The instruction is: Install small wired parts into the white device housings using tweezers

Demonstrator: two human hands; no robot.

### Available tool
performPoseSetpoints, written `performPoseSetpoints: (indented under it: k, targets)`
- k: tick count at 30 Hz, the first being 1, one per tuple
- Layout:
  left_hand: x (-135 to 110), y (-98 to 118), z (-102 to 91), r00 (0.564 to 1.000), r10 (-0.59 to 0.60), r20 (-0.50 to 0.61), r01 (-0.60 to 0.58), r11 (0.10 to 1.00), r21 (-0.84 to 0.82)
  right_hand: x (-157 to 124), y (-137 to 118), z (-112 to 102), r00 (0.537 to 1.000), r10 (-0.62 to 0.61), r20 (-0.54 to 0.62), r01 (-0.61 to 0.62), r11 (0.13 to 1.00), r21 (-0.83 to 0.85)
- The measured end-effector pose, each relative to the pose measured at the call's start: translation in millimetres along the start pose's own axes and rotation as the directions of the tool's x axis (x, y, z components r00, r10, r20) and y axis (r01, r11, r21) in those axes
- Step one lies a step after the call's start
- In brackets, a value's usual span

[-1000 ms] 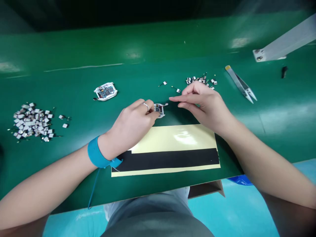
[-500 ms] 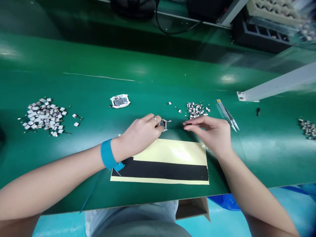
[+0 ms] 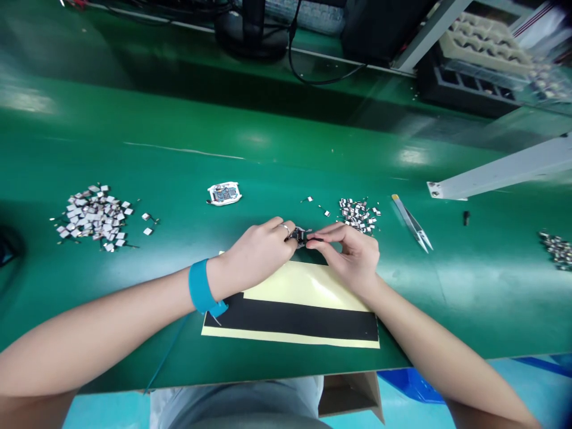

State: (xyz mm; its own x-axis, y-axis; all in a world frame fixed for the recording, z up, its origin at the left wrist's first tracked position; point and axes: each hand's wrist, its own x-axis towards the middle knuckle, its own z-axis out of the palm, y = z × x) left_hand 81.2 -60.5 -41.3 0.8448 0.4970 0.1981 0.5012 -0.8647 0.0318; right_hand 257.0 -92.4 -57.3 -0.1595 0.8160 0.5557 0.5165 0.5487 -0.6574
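Head view: the left hand (image 3: 255,248) and right hand (image 3: 351,253) meet with fingertips narrowly pinched on a small dark circuit board (image 3: 299,236) between them, its long axis seemingly side to side, neither hand clearly nearer. Just below lies a yellow-backed sheet (image 3: 304,286) with a black strip on the green worktop (image 3: 179,238). Small silver components (image 3: 358,215) sit beyond the right hand, a white-framed board (image 3: 224,193) beyond the left, and tweezers (image 3: 411,228) farther right.

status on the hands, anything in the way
Left hand and right hand pinching small circuit board. Yellow-and-black sheet just below.
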Motion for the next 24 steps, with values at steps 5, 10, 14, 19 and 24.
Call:
performPoseSetpoints:
  k: [5,10,14,19,24]
  targets:
    - [0,0,0.5,1.000,0.014,-0.017,-0.014,1.000,0.012,0,-5,2,0.997,-0.076,0.009,0.077,0.991,-0.111]
    - [0,-1,1.9,0.998,0.032,-0.057,-0.030,0.999,0.037,-2,-9,7,0.997,-0.080,0.021,0.082,0.990,-0.117]
    - [-1,-3,3.7,0.999,0.029,-0.038,-0.029,1.000,0.006,-4,-7,10,1.000,-0.029,0.010,0.029,0.999,-0.032]
    - [-1,-5,7.2,0.998,0.008,-0.063,-0.013,0.997,-0.075,-6,1,11,0.986,0.164,-0.007,-0.162,0.982,0.096]
    - [0,-6,5.1,1.000,-0.024,-0.011,0.022,0.989,-0.146,-5,3,11,0.982,0.187,0.008,-0.186,0.975,0.119]
